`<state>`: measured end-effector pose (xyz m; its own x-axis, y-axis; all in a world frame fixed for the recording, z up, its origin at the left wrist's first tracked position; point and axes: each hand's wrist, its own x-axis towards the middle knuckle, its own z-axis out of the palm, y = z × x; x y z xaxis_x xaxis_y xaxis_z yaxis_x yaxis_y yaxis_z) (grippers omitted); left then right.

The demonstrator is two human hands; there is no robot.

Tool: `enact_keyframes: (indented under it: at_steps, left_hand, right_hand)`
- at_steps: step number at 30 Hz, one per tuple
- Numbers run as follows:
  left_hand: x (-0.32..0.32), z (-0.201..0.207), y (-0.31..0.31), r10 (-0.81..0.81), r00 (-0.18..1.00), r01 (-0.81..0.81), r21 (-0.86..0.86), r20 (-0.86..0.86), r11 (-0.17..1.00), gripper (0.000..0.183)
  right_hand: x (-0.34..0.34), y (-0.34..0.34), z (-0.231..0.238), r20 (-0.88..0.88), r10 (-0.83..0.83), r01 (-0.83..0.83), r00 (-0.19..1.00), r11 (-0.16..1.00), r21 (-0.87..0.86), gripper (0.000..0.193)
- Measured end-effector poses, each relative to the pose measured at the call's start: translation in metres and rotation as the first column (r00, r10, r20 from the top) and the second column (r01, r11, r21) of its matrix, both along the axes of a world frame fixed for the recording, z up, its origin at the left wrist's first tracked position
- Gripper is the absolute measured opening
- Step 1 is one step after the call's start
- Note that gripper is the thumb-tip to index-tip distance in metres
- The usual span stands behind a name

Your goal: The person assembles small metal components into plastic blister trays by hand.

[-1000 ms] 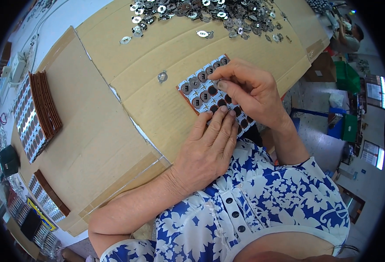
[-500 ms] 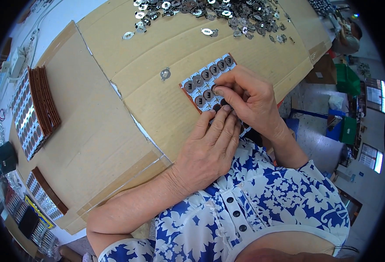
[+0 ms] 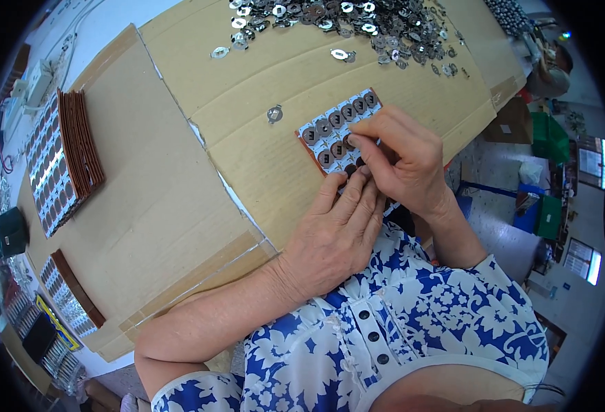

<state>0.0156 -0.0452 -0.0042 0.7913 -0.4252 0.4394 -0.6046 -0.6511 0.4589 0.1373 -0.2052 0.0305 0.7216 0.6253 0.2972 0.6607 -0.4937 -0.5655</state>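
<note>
A panel [image 3: 321, 146] with a reddish-brown edge and rows of round metal clips lies tilted on the cardboard in front of me. My left hand [image 3: 333, 233] rests flat across its near part, fingers stretched out and covering several clips. With thumb and forefinger my right hand [image 3: 405, 158] pinches a small dark round metal clip [image 3: 348, 142] at the panel's second row. Its other fingers are curled, and the hand partly hides the panel's right side. One loose metal clip [image 3: 275, 114] lies left of the panel.
A heap of loose metal clips [image 3: 398, 31] spreads over the cardboard [image 3: 247, 75] at the far side. To the left are a tall stack of panels [image 3: 79, 147] and a smaller stack [image 3: 76, 288]. At the far right a person [image 3: 553, 72] sits near green crates [image 3: 548, 137].
The whole view has shifted slightly, so the table things appear a little to the right. Both hands keep nearly the same places on the panel, the right still pinching.
</note>
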Motion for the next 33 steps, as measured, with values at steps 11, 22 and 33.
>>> enact_keyframes:
  at_steps: [11, 22, 33]
  left_hand:
    - [0.001, 0.005, -0.001, 0.073, 0.997, -0.073, 0.019, 0.027, 0.997, 0.04]
    - [0.001, 0.001, -0.003, 0.042, 0.999, -0.042, -0.006, 0.032, 0.999, 0.044]
    - [0.002, 0.004, 0.001, 0.061, 0.998, -0.061, 0.064, 0.009, 0.996, 0.04]
  right_hand:
    - [0.02, 0.012, -0.012, 0.031, 0.044, -0.048, 0.999, 0.989, 0.137, 0.014]
    - [0.015, 0.025, -0.011, 0.152, 0.098, -0.104, 0.984, 0.994, 0.033, 0.015]
    - [0.024, -0.026, 0.011, -0.633, 0.002, 0.091, 0.774, 0.989, 0.113, 0.009]
